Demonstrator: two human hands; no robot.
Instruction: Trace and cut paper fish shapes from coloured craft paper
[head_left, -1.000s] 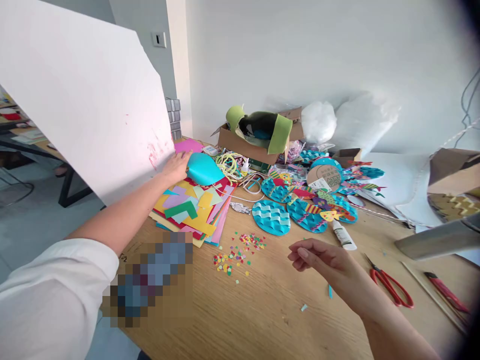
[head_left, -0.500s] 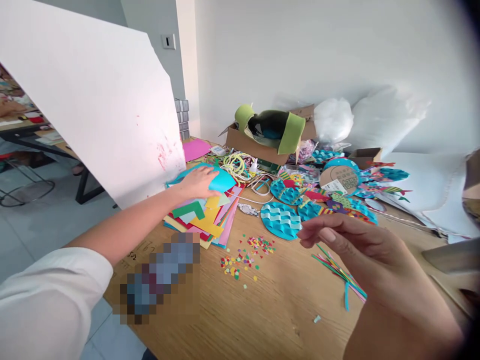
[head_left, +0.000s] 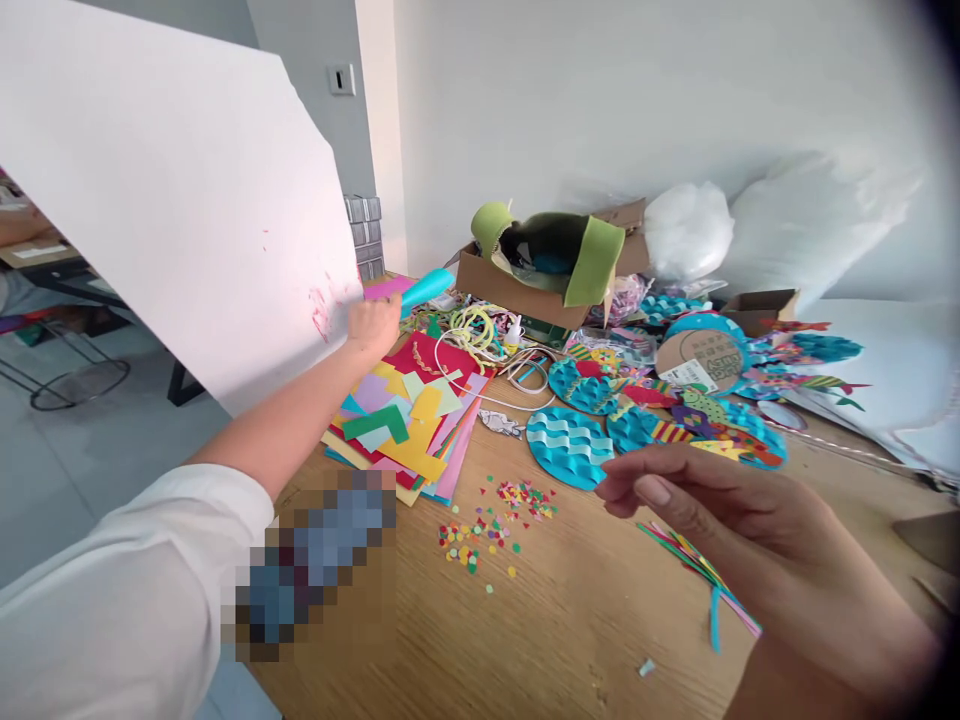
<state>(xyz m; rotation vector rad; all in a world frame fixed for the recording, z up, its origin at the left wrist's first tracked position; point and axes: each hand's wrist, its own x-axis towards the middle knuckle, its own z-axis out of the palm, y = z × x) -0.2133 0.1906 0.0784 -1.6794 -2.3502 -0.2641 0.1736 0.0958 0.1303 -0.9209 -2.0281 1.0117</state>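
My left hand (head_left: 376, 322) is closed on a sheet of blue paper (head_left: 427, 288), lifted and curled over beyond the knuckles. Below that wrist lies a pile of coloured paper; green (head_left: 375, 428) and yellow (head_left: 412, 457) cut pieces rest on it, with a red sheet (head_left: 450, 360) behind them. My right hand (head_left: 727, 530) hangs above the table at the right, fingers bent together and thumb close to them; nothing shows in it. Just beyond its fingertips is a blue disc with wavy paper strips (head_left: 571, 447). Narrow coloured paper strips (head_left: 694, 560) lie partly hidden behind this hand.
Small confetti pieces (head_left: 480, 540) are scattered mid-table. A fish cut-out (head_left: 500, 424), looped white cord (head_left: 517, 372) and more decorated discs (head_left: 585, 385) lie farther back. A cardboard box (head_left: 517, 290) stands by the wall. At left rises a large white board (head_left: 187, 200).
My left hand has closed on the blue paper and raised it off the pile, up and to the left, uncovering the red sheet. My right hand stays nearly in place.
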